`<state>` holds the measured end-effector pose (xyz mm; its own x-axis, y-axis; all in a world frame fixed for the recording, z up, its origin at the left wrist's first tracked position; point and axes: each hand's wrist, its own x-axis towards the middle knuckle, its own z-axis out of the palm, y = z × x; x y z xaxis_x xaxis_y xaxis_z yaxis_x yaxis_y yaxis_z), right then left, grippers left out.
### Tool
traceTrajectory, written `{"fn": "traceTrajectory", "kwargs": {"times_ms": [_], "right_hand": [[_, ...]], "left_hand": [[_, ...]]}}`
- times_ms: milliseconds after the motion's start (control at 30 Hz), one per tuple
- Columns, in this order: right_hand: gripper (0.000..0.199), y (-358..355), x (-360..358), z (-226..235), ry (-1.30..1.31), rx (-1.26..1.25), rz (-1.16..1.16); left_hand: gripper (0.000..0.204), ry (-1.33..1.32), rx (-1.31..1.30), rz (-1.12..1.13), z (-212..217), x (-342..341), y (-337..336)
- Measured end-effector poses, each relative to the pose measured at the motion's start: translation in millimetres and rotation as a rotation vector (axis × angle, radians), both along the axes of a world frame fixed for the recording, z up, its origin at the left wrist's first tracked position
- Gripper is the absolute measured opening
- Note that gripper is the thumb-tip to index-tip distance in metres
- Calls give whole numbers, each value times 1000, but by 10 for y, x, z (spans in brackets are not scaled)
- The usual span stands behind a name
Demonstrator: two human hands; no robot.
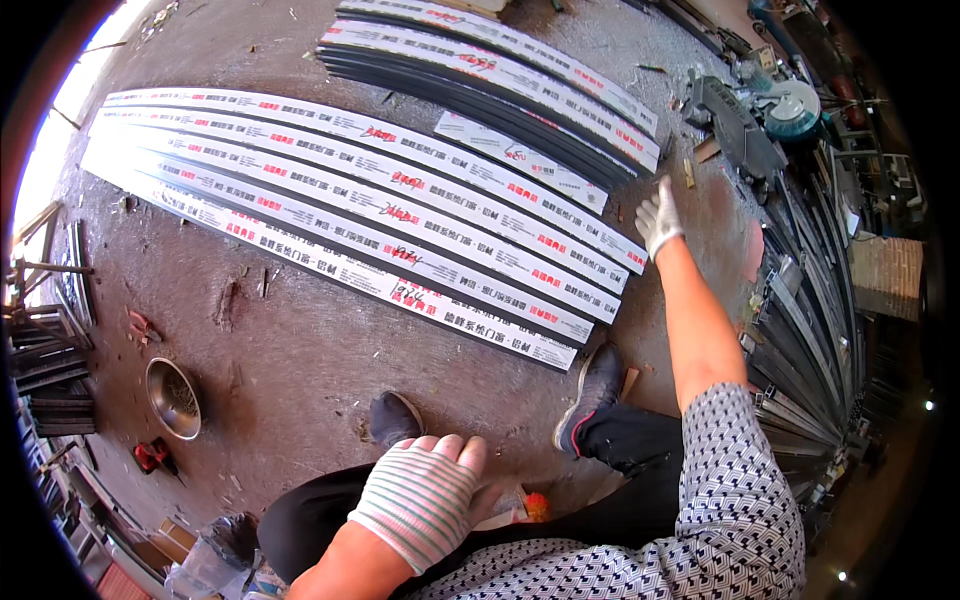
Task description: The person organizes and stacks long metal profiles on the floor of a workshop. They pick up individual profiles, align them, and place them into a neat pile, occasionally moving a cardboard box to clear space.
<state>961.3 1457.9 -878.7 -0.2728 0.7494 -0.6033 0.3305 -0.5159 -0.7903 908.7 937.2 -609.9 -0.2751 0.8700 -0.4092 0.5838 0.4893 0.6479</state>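
Observation:
Long bars, dark with white printed film on top, lie side by side on the floor. The near group of bars (400, 210) fans across the middle, with handwritten marks on some; a second stack of bars (480, 60) lies beyond. My right hand (659, 222), in a pale glove, reaches out past the right ends of the bars with its fingers extended, and nothing shows in it. My left hand (425, 495), in a striped glove with bare fingertips, is near my lap. Its fingers curl away from view, so I cannot see whether anything is inside.
At far right stand a cut-off saw (790, 108) and a pile of metal lengths (800, 340). On the left floor are a metal bowl (174, 398), a red and black tool (155, 457) and red-handled pliers (143, 326). My shoes (592, 390) are close to the near bars.

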Motion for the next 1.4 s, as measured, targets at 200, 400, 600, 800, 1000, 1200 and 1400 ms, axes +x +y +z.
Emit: {"fn": "traceTrajectory", "kwargs": {"times_ms": [200, 400, 600, 800, 1000, 1200, 1400], "right_hand": [[128, 145, -633, -46, 234, -269, -112], [122, 300, -681, -140, 206, -296, -19], [118, 441, -567, -197, 219, -323, 86], [134, 376, -555, -130, 289, -433, 136], [112, 250, -597, -58, 261, -353, 68], [90, 309, -640, -11, 251, -267, 75], [84, 186, -705, 137, 255, -192, 89]], "left_hand": [[43, -4, -124, 20, -57, 97, 2], [41, -32, -223, 6, -112, 113, 77], [40, -36, -266, -14, -88, 91, 135], [41, -29, -262, -34, -74, 105, 114], [41, -4, -243, -30, -59, 154, 76], [37, -38, -226, -12, -23, 178, 69], [36, -9, -207, -7, 22, 210, 34]]}}
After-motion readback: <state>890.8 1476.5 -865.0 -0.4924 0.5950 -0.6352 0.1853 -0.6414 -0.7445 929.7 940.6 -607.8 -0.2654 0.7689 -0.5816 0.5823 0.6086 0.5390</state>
